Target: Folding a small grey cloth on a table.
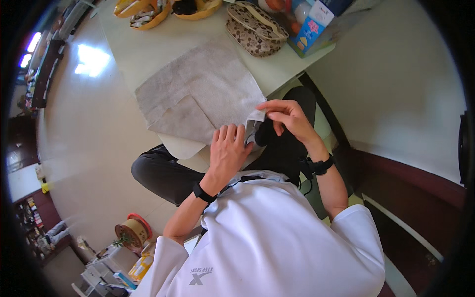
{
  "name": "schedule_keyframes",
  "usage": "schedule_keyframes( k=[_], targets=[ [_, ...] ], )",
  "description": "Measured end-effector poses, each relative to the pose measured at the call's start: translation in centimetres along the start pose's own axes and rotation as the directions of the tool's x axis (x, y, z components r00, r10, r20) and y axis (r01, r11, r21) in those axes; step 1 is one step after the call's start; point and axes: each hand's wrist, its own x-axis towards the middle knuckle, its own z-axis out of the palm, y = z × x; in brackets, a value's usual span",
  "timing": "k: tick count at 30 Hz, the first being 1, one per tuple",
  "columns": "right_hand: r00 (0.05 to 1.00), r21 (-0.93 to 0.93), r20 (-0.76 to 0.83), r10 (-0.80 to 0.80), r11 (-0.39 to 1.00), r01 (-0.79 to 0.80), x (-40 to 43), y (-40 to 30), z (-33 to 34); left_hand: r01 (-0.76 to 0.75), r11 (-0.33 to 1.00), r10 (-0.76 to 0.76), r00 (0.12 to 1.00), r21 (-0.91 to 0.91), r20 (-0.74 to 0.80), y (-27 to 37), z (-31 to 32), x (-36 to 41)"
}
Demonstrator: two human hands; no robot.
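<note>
A light grey cloth lies on the pale table before me, its near left part folded over into a flap. My left hand is palm down on the cloth's near edge; its thumb points right, and whether it grips the fabric is hidden. My right hand pinches the near right corner of the cloth between thumb and index finger, lifting it a little. Just under that corner a dark rounded thing shows, too unclear to name.
Across the table stand a patterned zip pouch, a blue box and orange bowls holding small items. My knees are under the table's near edge. On the floor at lower left are a cable reel and a yellow-white package. A wall rises to the right.
</note>
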Motion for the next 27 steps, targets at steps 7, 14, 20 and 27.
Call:
schedule_keyframes(
  k=[7, 14, 20, 27],
  targets=[
    [0.983, -0.53, 0.058, -0.175, 0.829, 0.179, 8.6, -3.1, 5.4, -0.034, 0.993, 0.048, 0.992, 0.115, -0.113, -3.8, -0.9, -2.4],
    [0.95, -0.801, 0.193, -0.247, 0.519, 0.298, 15.9, -0.3, 9.2, 0.007, 0.987, -0.033, 0.987, -0.162, -0.158, -6.8, -3.0, -3.7],
    [0.936, -0.831, 0.206, -0.284, 0.455, 0.321, 11.6, -0.3, 9.6, 0.037, 0.978, -0.086, 0.968, -0.205, -0.234, -9.1, -4.0, -3.8],
    [0.83, -0.918, 0.255, -0.495, 0.145, 0.368, 7.2, 1.6, 5.4, -0.196, 0.957, 0.173, 0.977, -0.212, -0.122, -7.3, -1.0, -4.2]
  ],
)
